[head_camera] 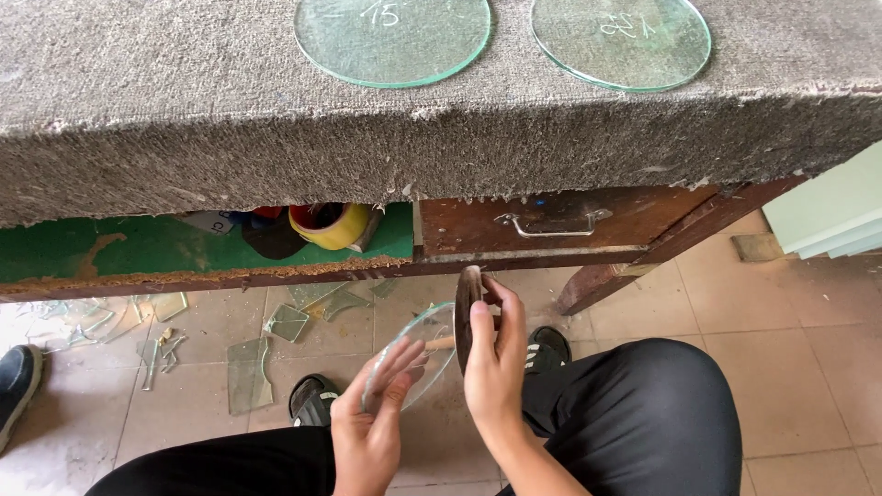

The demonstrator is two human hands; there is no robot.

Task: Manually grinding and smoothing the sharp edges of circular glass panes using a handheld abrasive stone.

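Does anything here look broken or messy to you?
Yes. Broken glass shards lie scattered on the tiled floor under the bench, close to the person's sandalled foot. The grey felt cover on the bench is frayed along its edge.

Smooth, glossy clear round glass disc (412, 354) against a dull dark metal-looking disc (467, 312); rough, frayed grey felt-covered worktop (184, 119); worn brown wooden drawer (551, 225), metal handle (551, 222).

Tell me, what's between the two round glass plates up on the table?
Nothing. In the head view, only bare grey felt table covering shows between the left glass disc and the right glass disc; they lie apart.
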